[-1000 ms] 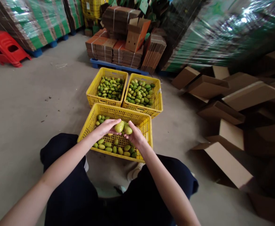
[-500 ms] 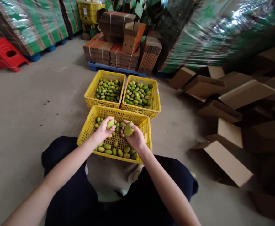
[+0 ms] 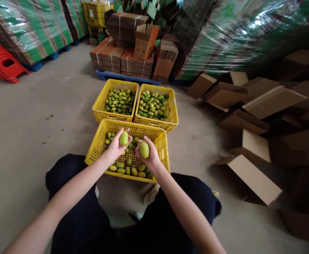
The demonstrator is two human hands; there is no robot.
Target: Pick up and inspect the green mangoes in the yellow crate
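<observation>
Over the near yellow crate point(image 3: 91, 155), my left hand point(image 3: 117, 143) holds a green fruit point(image 3: 124, 138) with the palm turned up. Just to the right, my right hand point(image 3: 150, 153) grips another green fruit point(image 3: 144, 149). The two hands are apart. Below them, several green and yellowish fruits point(image 3: 134, 171) lie along the near side of the crate, with more at its far left; my hands hide part of the inside. Behind it stand two fuller crates of green fruit, a left one point(image 3: 98, 107) and a right one point(image 3: 173, 113).
Flattened cartons point(image 3: 135, 67) are stacked on a blue pallet point(image 3: 104, 74) behind the crates. Open cardboard boxes point(image 3: 254, 176) lie scattered at the right. A red stool point(image 3: 3, 63) stands at the far left. Wrapped pallet loads point(image 3: 38, 28) rise at the back.
Both fruits have been turned in my hands and now show more of their surfaces. My left fingers have loosened around the left fruit. The view has shifted slightly.
</observation>
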